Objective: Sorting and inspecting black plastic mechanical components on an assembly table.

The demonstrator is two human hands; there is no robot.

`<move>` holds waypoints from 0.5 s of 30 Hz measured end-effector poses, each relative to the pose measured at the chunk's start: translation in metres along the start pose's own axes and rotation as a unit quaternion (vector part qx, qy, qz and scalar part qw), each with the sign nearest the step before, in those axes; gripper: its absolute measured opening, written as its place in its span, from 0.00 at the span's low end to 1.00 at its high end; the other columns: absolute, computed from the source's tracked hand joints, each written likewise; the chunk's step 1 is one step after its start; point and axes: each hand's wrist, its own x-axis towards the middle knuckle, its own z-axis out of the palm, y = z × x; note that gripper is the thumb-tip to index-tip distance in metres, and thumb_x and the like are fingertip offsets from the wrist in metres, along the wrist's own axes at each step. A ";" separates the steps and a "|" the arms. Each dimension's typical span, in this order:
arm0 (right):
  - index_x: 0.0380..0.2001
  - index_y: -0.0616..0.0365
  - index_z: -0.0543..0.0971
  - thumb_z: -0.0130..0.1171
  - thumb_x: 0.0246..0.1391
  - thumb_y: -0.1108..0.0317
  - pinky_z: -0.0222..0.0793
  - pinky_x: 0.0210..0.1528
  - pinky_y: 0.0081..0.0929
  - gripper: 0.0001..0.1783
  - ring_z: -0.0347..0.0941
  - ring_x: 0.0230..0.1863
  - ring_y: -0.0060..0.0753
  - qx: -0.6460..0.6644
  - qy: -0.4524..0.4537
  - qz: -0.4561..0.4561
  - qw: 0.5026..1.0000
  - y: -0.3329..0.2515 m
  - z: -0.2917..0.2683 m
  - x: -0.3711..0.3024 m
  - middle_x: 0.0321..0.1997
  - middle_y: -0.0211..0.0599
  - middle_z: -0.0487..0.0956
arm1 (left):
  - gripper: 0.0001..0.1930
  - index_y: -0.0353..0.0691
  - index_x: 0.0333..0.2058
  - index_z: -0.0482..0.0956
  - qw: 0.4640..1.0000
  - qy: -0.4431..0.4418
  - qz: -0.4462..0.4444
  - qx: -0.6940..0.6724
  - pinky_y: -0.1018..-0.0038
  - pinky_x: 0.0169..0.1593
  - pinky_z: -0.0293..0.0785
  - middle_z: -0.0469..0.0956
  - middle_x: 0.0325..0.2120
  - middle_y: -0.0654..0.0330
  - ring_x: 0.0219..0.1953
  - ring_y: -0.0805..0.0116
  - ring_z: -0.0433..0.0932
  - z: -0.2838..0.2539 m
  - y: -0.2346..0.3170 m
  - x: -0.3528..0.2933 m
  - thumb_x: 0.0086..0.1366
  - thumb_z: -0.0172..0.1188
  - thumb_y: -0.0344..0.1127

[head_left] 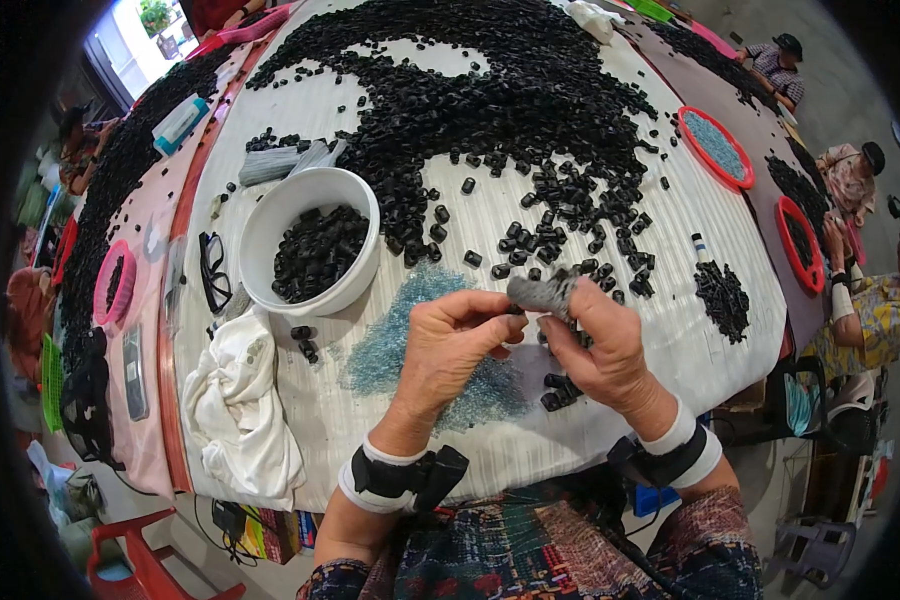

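Observation:
My left hand (448, 352) is closed in a pinch, with a small dark piece partly showing at its fingertips. Close beside it, my right hand (602, 350) is curled, thumb toward forefinger; whatever lies between them is hidden. A grey fabric finger cover (545, 293) wraps my right forefinger. Below and between the hands spreads a pile of tiny clear-blue pieces (405, 335). Short black cylindrical parts (560, 392) lie beneath the right hand, and more are scattered just beyond both hands.
A white bucket (362, 262) partly filled with black parts stands at left. Near it lie eyeglasses (213, 272) and a white cloth (240, 410). A large black heap (450, 110) covers the table's far side. Red trays (686, 135) stand at right, where other people (850, 180) sit.

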 end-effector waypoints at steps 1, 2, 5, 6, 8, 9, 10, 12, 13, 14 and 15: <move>0.37 0.63 0.76 0.58 0.45 0.83 0.69 0.29 0.29 0.13 0.72 0.27 0.37 -0.029 0.011 0.013 0.999 0.000 -0.004 0.002 0.28 0.42 0.74 | 0.08 0.31 0.37 0.80 1.000 0.011 -0.003 -0.009 0.83 0.29 0.77 0.81 0.28 0.58 0.29 0.74 0.80 0.000 0.002 -0.001 0.57 0.62 0.25; 0.38 0.63 0.76 0.57 0.47 0.83 0.69 0.29 0.27 0.13 0.72 0.27 0.33 -0.018 0.043 0.050 0.998 0.002 -0.011 0.002 0.29 0.40 0.75 | 0.08 0.31 0.37 0.80 1.000 0.019 -0.007 -0.020 0.82 0.29 0.77 0.81 0.27 0.58 0.29 0.74 0.80 0.002 0.003 -0.001 0.57 0.62 0.25; 0.38 0.62 0.77 0.57 0.52 0.78 0.68 0.28 0.19 0.08 0.71 0.25 0.20 0.019 0.131 0.171 0.976 0.021 -0.034 -0.010 0.31 0.32 0.79 | 0.07 0.33 0.36 0.80 0.999 0.040 -0.020 -0.012 0.80 0.29 0.77 0.81 0.28 0.58 0.28 0.72 0.81 0.002 0.002 0.001 0.57 0.63 0.26; 0.36 0.62 0.76 0.57 0.52 0.77 0.67 0.27 0.19 0.06 0.70 0.24 0.20 -0.009 0.115 0.192 0.975 0.027 -0.043 -0.017 0.30 0.32 0.78 | 0.07 0.34 0.35 0.80 0.999 0.037 -0.017 -0.013 0.81 0.28 0.77 0.81 0.28 0.58 0.28 0.72 0.81 0.002 0.003 0.000 0.57 0.63 0.26; 0.32 0.63 0.75 0.58 0.52 0.76 0.65 0.24 0.21 0.04 0.68 0.22 0.21 -0.081 0.075 0.213 0.971 0.035 -0.051 -0.029 0.27 0.34 0.76 | 0.07 0.34 0.35 0.80 0.999 0.034 -0.016 -0.010 0.81 0.28 0.77 0.81 0.29 0.58 0.28 0.73 0.80 0.002 0.003 0.000 0.57 0.63 0.26; 0.31 0.64 0.74 0.58 0.51 0.76 0.63 0.23 0.21 0.04 0.67 0.21 0.21 -0.123 0.051 0.212 0.968 0.035 -0.052 -0.035 0.25 0.36 0.75 | 0.07 0.34 0.36 0.79 0.999 0.036 -0.014 -0.005 0.81 0.28 0.77 0.81 0.29 0.58 0.28 0.73 0.80 0.002 0.002 0.001 0.57 0.63 0.26; 0.31 0.64 0.73 0.58 0.50 0.77 0.63 0.23 0.27 0.05 0.68 0.21 0.29 -0.123 0.043 0.207 0.970 0.036 -0.051 -0.038 0.24 0.39 0.72 | 0.07 0.34 0.36 0.79 0.999 0.033 -0.015 -0.007 0.81 0.28 0.77 0.81 0.29 0.58 0.28 0.73 0.80 0.002 0.003 0.001 0.57 0.63 0.26; 0.31 0.64 0.73 0.58 0.49 0.78 0.64 0.24 0.29 0.06 0.69 0.22 0.34 -0.142 0.048 0.178 0.973 0.043 -0.052 -0.044 0.24 0.41 0.73 | 0.07 0.34 0.36 0.79 0.999 0.045 -0.009 -0.008 0.81 0.28 0.76 0.81 0.29 0.58 0.28 0.73 0.80 0.003 0.003 0.001 0.57 0.63 0.26; 0.31 0.64 0.73 0.58 0.49 0.78 0.65 0.25 0.31 0.06 0.70 0.24 0.39 -0.158 0.051 0.146 0.975 0.045 -0.053 -0.045 0.25 0.43 0.73 | 0.07 0.34 0.36 0.79 0.999 0.042 -0.009 -0.009 0.81 0.28 0.76 0.81 0.29 0.58 0.28 0.73 0.80 0.003 0.003 0.001 0.57 0.63 0.26; 0.31 0.65 0.72 0.57 0.47 0.80 0.66 0.29 0.34 0.06 0.70 0.28 0.46 -0.156 0.036 0.161 0.974 0.042 -0.053 -0.043 0.26 0.45 0.73 | 0.07 0.34 0.36 0.79 0.999 0.045 -0.012 -0.006 0.81 0.28 0.76 0.81 0.29 0.58 0.27 0.73 0.80 0.002 0.003 0.001 0.57 0.62 0.26; 0.31 0.65 0.72 0.57 0.47 0.80 0.66 0.29 0.34 0.06 0.70 0.28 0.46 -0.156 0.037 0.161 0.974 0.041 -0.051 -0.040 0.26 0.45 0.73 | 0.07 0.34 0.36 0.79 0.999 0.048 -0.016 -0.002 0.81 0.27 0.76 0.81 0.29 0.58 0.27 0.73 0.80 0.002 0.003 0.001 0.57 0.62 0.26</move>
